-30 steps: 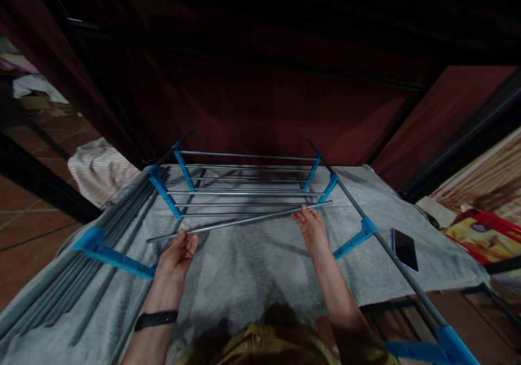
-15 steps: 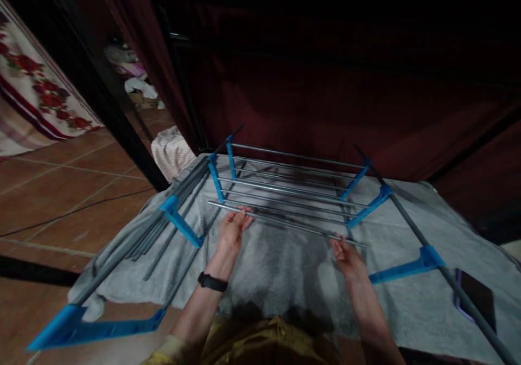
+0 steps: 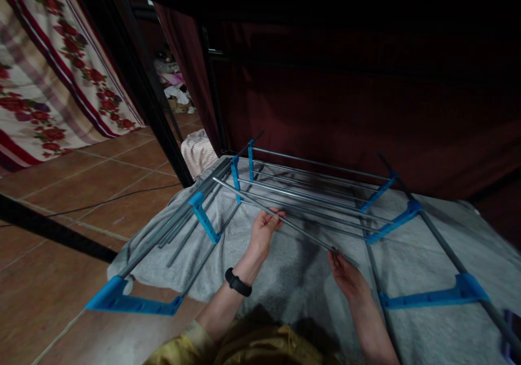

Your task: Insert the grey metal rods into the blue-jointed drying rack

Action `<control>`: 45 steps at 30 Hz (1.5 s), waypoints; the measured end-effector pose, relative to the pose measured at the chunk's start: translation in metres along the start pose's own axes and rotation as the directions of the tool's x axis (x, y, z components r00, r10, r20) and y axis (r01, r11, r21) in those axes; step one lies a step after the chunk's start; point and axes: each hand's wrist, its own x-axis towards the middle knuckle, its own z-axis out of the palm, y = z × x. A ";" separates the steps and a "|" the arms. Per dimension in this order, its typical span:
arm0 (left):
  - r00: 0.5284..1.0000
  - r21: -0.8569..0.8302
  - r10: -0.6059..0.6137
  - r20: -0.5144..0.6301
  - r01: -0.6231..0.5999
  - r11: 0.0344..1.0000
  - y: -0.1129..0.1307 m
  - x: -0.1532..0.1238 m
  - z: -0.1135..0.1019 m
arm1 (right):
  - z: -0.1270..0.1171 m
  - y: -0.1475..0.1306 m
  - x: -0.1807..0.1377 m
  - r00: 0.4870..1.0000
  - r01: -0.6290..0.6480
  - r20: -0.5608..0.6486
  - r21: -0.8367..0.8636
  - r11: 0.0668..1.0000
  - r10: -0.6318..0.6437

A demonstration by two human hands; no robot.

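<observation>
A grey metal rod [image 3: 244, 198] slants from upper left to lower right above a grey towel. My left hand [image 3: 264, 229] grips it near its middle, a black band on that wrist. My right hand [image 3: 345, 273] pinches the rod near its lower right end. Just beyond the rod lies a drying rack frame [image 3: 317, 186] of grey bars set in blue plastic brackets. The rod's far tip reaches toward the blue bracket [image 3: 235, 176] on the frame's left side.
The grey towel [image 3: 280, 267] covers the surface under the rack. A long side bar with blue brackets [image 3: 202, 221] and loose grey rods lies at left, another [image 3: 456, 289] at right. Tiled floor, a black post and a floral cloth [image 3: 49, 83] are at left; dark red curtain behind.
The view has swung left. The rod has turned from nearly level to slanting, its left end moving toward the frame's left bracket. Both hands kept their hold and slid closer together.
</observation>
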 end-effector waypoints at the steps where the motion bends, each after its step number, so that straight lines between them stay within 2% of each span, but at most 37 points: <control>1: 1.000 0.001 -0.001 0.005 0.001 1.000 -0.001 -0.001 0.001 | 0.004 0.000 -0.003 1.000 -0.010 0.010 0.008 1.000 0.010; 8: 0.999 0.023 -0.015 0.040 0.014 1.000 -0.017 -0.009 0.009 | 0.036 0.004 -0.024 0.986 -0.143 0.103 0.096 0.985 0.133; 10: 0.999 0.036 -0.012 0.039 0.011 0.999 -0.018 -0.010 0.010 | 0.037 0.007 -0.025 0.981 -0.173 0.103 0.108 0.979 0.162; 13: 1.000 0.072 0.021 0.023 -0.022 0.997 -0.010 -0.008 0.006 | 0.026 0.012 -0.021 0.976 -0.201 0.101 0.105 0.974 0.191; 16: 0.998 0.116 0.066 0.017 -0.068 0.991 0.003 -0.003 0.001 | 0.010 0.019 -0.017 0.986 -0.161 0.061 0.070 0.985 0.156; 19: 0.993 0.145 0.118 0.023 -0.121 0.982 0.011 0.001 0.001 | 0.006 0.028 -0.022 0.995 -0.096 0.032 0.047 0.994 0.095; 21: 0.990 0.141 0.137 0.021 -0.138 0.980 0.009 0.000 0.003 | 0.012 0.035 -0.032 0.991 -0.102 0.085 0.029 0.994 0.100; 25: 0.991 0.123 0.125 0.043 -0.129 0.984 -0.005 -0.007 0.009 | 0.032 0.046 -0.056 0.939 -0.237 0.238 -0.075 0.969 0.249; 28: 0.978 0.215 0.193 0.075 -0.204 0.955 -0.005 -0.011 0.006 | 0.041 0.046 -0.066 0.946 -0.202 0.220 -0.178 0.963 0.239; 32: 0.950 0.387 0.236 0.203 -0.299 0.872 0.012 -0.010 -0.005 | 0.053 0.024 -0.062 0.979 -0.063 0.168 -0.278 0.959 0.113; 35: 0.935 0.476 0.238 0.262 -0.339 0.812 0.019 -0.010 -0.011 | 0.069 -0.003 -0.056 0.980 -0.022 0.188 -0.209 0.978 0.062; 39: 0.913 0.589 0.197 0.357 -0.383 0.712 0.015 -0.011 -0.014 | 0.087 -0.039 -0.054 0.979 0.085 0.195 -0.123 0.989 -0.060; 42: 0.870 0.631 0.161 0.465 -0.454 0.629 0.009 -0.009 -0.015 | 0.092 -0.062 -0.054 0.966 0.174 0.207 -0.077 0.982 -0.155; 45: 0.807 0.654 0.138 0.575 -0.554 0.515 0.007 -0.007 -0.017 | 0.091 -0.079 -0.051 0.960 0.223 0.183 -0.044 0.974 -0.212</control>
